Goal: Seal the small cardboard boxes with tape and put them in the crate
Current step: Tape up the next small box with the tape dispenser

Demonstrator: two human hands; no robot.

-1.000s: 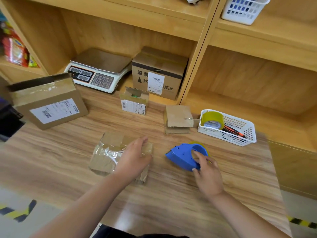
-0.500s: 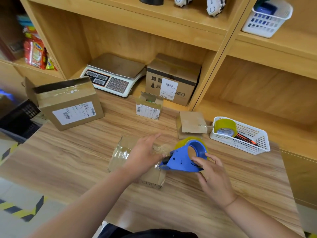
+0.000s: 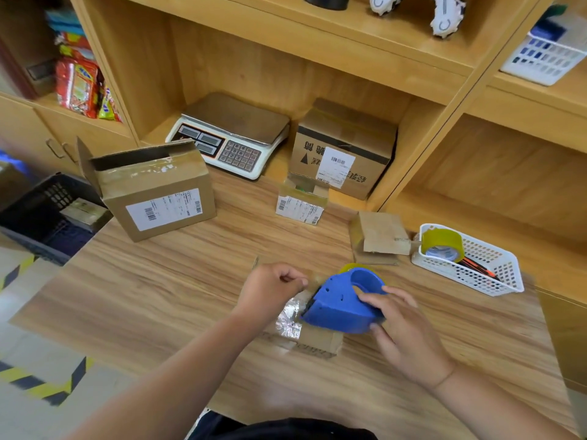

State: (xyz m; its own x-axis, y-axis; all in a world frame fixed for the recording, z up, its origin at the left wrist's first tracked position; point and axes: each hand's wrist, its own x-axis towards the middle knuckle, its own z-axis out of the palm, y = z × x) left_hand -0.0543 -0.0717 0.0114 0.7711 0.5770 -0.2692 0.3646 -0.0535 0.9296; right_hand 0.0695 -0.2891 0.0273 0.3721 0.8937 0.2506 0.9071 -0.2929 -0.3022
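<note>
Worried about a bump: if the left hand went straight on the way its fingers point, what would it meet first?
Probably the blue tape dispenser, gripped by the right hand, just ahead of the left hand; depth is unclear.

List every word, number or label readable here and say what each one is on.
"1 2 3": faintly, bottom key row on the weighing scale; other keys blurred.
Brown box on the shelf: printed Chinese characters, upside down, unreadable; its white label too small.
Open box and small box: barcode labels, print too small.
Snack packets: blurred.
</note>
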